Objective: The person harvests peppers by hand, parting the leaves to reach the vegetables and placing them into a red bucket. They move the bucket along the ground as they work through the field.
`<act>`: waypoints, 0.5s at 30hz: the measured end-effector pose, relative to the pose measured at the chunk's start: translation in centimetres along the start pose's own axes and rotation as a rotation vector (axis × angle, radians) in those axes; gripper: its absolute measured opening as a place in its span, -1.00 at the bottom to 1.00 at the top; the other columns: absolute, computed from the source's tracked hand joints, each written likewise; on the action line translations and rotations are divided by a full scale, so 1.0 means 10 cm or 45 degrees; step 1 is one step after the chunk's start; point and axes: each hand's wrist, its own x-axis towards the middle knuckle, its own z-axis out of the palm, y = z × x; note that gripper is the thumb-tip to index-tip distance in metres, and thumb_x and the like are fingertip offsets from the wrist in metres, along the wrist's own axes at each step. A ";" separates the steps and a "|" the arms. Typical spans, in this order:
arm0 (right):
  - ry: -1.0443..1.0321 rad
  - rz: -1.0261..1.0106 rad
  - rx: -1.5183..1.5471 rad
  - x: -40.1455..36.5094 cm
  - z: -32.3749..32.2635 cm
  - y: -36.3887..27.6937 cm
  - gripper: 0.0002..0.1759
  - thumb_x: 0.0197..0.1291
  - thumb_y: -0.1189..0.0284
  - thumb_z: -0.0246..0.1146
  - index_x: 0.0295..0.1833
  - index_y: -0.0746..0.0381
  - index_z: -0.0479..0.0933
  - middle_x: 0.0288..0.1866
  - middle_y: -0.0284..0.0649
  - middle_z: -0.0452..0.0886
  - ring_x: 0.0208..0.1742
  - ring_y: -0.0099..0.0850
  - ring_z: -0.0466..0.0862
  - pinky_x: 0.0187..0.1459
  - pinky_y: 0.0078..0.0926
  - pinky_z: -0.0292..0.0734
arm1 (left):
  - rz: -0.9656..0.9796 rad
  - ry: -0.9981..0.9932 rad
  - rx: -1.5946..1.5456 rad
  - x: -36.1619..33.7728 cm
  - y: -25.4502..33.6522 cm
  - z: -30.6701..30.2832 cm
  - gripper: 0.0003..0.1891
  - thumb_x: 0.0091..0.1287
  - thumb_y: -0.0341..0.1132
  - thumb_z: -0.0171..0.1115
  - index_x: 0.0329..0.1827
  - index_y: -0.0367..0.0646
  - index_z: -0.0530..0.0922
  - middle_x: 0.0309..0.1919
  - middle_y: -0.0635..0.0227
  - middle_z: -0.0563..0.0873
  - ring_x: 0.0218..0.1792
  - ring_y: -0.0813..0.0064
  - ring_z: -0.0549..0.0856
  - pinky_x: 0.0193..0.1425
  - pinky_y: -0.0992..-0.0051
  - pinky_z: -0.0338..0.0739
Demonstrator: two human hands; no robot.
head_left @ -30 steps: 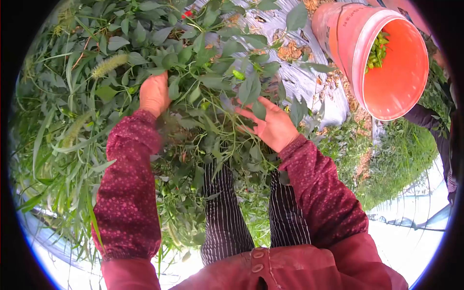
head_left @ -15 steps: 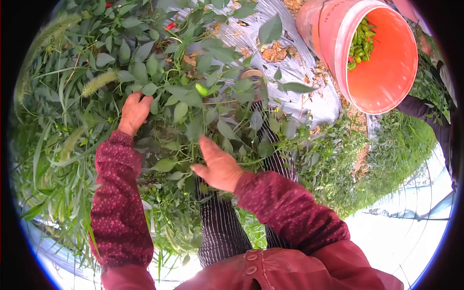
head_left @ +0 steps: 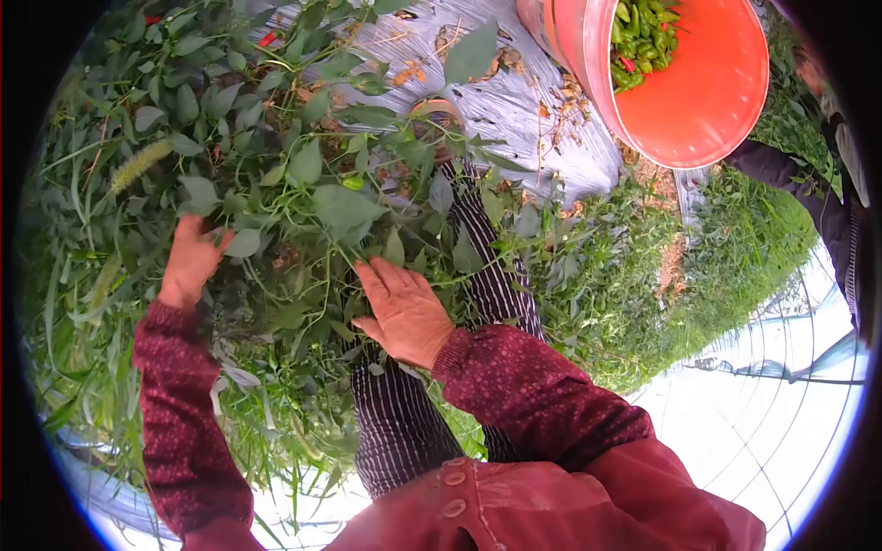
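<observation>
My left hand (head_left: pixel 193 262) is among the leaves of a pepper plant (head_left: pixel 303 225), its thumb apart from the fingers and the fingertips partly behind a leaf. My right hand (head_left: pixel 402 310) lies palm down against the stems on the plant's near side, fingers stretched out and thumb apart. I see nothing held in either hand. A small green pepper (head_left: pixel 353 184) hangs between and beyond my hands. Farther off at the upper left, a red pepper (head_left: pixel 267 39) shows among the leaves.
A red bucket (head_left: pixel 712 87) at the upper right holds several green peppers (head_left: pixel 643 41) and a little red. Grey plastic sheeting (head_left: pixel 560 138) with dry leaves covers the ground. A foxtail seed head (head_left: pixel 141 165) stands at left. Another person's dark sleeve (head_left: pixel 795 179) shows at the right edge.
My left hand has moved left and toward me, its fingers opening apart. My right hand has come against the stems. The view has shifted, so the bucket and plants sit higher and farther left.
</observation>
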 end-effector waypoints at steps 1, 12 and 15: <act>0.001 0.000 -0.001 0.01 -0.01 0.00 -0.17 0.17 0.13 0.20 0.42 0.28 0.02 0.36 0.09 0.19 0.34 -0.02 0.27 0.31 -0.09 0.14 | 0.154 -0.006 -0.124 -0.01 -0.07 -0.03 -0.59 0.16 -0.52 0.21 0.11 -0.29 0.43 -0.03 0.29 0.61 -0.05 0.53 0.59 -0.03 0.54 0.51; 0.076 -0.080 -0.229 -0.08 0.11 -0.21 -0.21 0.15 0.12 0.20 0.34 0.41 0.14 0.34 0.12 0.21 0.37 -0.09 0.25 0.33 -0.18 0.13 | 0.415 -0.208 -0.103 -0.35 -0.25 -0.03 -0.47 0.13 -0.67 0.10 0.24 -0.33 0.35 -0.13 0.41 0.62 -0.16 0.64 0.56 -0.12 0.65 0.47; 0.016 -0.021 -0.097 -0.06 0.05 -0.23 -0.23 0.15 0.13 0.20 0.33 0.40 0.18 0.34 0.09 0.22 0.36 -0.10 0.26 0.31 -0.19 0.16 | 0.095 -0.059 -0.178 -0.50 -0.17 0.08 -0.51 0.17 -0.65 0.11 0.22 -0.31 0.38 -0.14 0.43 0.62 -0.25 0.65 0.56 -0.17 0.67 0.47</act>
